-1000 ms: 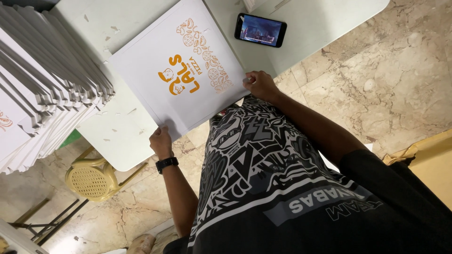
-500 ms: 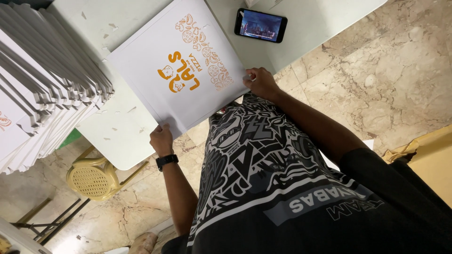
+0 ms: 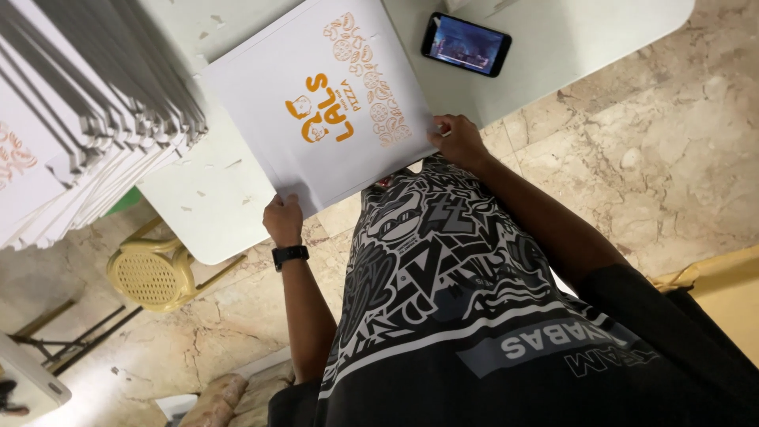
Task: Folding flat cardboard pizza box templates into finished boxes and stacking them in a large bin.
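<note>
Gripping the flat white pizza box (image 3: 324, 103) at its near edge, left hand (image 3: 283, 220) at seven o'clock, right hand (image 3: 458, 141) at four; light, stiff, bendable cardboard on the surface (image 3: 553, 39).

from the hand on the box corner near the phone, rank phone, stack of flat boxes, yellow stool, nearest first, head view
That is the hand on the side without the watch; the view seems flipped, so I won't call it left or right.
1. phone, just above it on the table
2. stack of flat boxes, far left
3. yellow stool, lower left, on the floor

Left hand (image 3: 283, 219) and right hand (image 3: 458, 141) both reach forward, each grip closed, arms spread apart.
</note>
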